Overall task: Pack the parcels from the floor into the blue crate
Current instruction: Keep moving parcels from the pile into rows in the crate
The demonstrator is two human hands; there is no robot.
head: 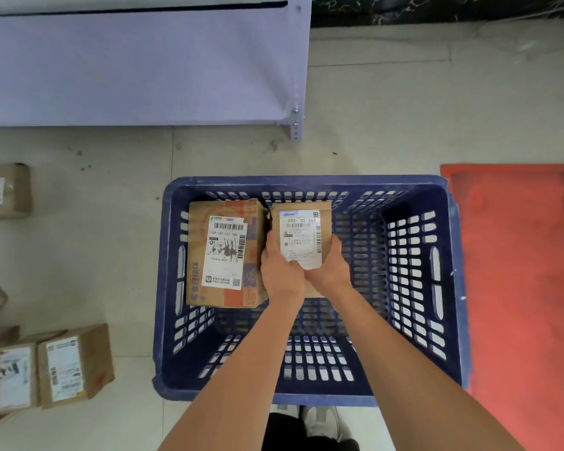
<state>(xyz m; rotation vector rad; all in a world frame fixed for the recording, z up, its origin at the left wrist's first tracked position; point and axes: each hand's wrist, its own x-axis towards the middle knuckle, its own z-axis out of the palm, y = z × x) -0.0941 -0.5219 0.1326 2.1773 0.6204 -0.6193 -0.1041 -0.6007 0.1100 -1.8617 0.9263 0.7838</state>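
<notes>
From the head view, you had both arms reaching down into the blue crate (310, 183). Your left hand (280, 275) and right hand (331, 271) together gripped 1 small brown parcel (302, 236), fingers curled round its near end and sides, its white label facing up. That parcel sat in the far middle of the crate, just beside a larger labelled parcel (225, 252) that lay against the crate's far left wall. Whether the held parcel rested on the crate floor could not be told. On the floor outside, to the left, you had 2 labelled boxes (51, 369) side by side near the crate's near corner, and another box (5, 192) farther off. A red mat (521, 288) lay to the crate's right, and a pale shelf unit (144, 66) stood beyond it.
</notes>
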